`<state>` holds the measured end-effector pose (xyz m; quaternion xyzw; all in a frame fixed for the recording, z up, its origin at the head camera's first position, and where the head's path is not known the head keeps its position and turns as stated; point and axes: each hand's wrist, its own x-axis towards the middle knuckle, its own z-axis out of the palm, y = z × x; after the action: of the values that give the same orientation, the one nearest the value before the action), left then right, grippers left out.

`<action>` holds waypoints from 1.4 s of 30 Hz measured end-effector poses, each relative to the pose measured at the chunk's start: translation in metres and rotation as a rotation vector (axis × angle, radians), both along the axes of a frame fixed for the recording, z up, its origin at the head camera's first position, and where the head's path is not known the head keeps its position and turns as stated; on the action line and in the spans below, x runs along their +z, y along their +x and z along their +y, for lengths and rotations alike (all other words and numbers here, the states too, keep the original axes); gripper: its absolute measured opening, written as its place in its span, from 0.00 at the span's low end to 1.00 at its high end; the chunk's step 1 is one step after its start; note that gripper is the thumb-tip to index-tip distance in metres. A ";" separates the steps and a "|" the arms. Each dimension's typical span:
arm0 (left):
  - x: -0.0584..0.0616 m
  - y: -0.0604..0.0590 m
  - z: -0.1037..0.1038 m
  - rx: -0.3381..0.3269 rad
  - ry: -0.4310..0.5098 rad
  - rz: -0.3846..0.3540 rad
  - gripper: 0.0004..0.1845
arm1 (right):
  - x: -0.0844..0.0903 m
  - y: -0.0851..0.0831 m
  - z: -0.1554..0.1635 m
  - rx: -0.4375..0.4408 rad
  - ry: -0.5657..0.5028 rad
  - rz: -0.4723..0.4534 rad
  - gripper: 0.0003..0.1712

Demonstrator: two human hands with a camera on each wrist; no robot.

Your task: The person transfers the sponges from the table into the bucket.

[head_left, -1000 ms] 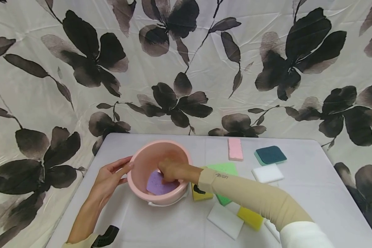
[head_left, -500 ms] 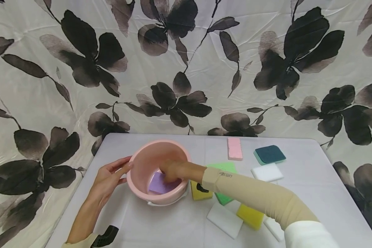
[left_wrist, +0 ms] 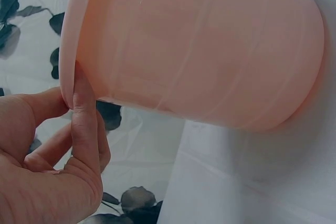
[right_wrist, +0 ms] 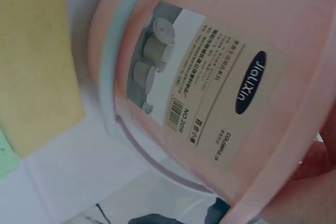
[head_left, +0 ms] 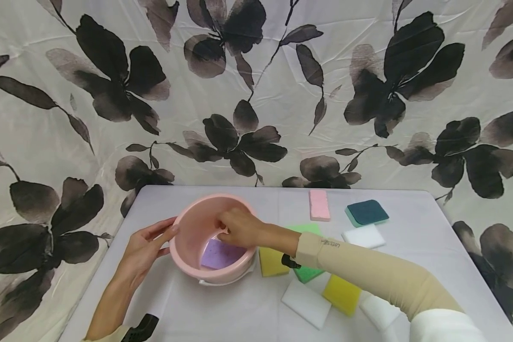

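A pink plastic bowl [head_left: 188,228] stands on the white table, with a purple sponge [head_left: 220,254] lying flat on its bottom. My left hand [head_left: 147,247] rests against the bowl's left side, its fingers straight and touching the rim. The left wrist view shows that hand [left_wrist: 58,156] with one finger along the rim of the bowl [left_wrist: 199,51]. My right hand [head_left: 239,228] hovers over the bowl's right rim, fingers loosely bent, holding nothing. In the right wrist view the bowl's labelled wall [right_wrist: 220,77] fills the frame, and the right hand [right_wrist: 310,192] shows at the lower right corner.
To the right of the bowl lie several sponges: yellow [head_left: 271,261], green [head_left: 306,274], white [head_left: 305,303], another yellow [head_left: 342,294], white [head_left: 363,236], teal [head_left: 366,212] and pink [head_left: 319,205]. A floral cloth [head_left: 256,95] hangs behind the table.
My right hand has let go of the purple sponge and risen out of the bowl to rim height. The sponge now lies flat inside. The left hand stays put.
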<state>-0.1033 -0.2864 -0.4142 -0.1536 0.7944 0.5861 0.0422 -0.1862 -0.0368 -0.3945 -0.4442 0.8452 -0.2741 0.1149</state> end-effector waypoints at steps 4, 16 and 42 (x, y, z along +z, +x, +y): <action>-0.001 0.002 -0.002 0.002 0.001 0.009 0.39 | 0.003 0.001 0.005 0.012 -0.092 -0.023 0.09; -0.001 0.001 -0.004 0.012 0.034 0.017 0.38 | 0.008 0.001 0.031 -0.065 -0.260 -0.137 0.11; 0.000 -0.001 -0.002 -0.001 0.029 0.006 0.36 | -0.012 -0.009 0.107 -0.317 -0.436 -0.171 0.11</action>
<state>-0.1044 -0.2880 -0.4140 -0.1506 0.7862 0.5978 0.0423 -0.1949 0.0697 -0.4063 -0.2959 0.8124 -0.5006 0.0433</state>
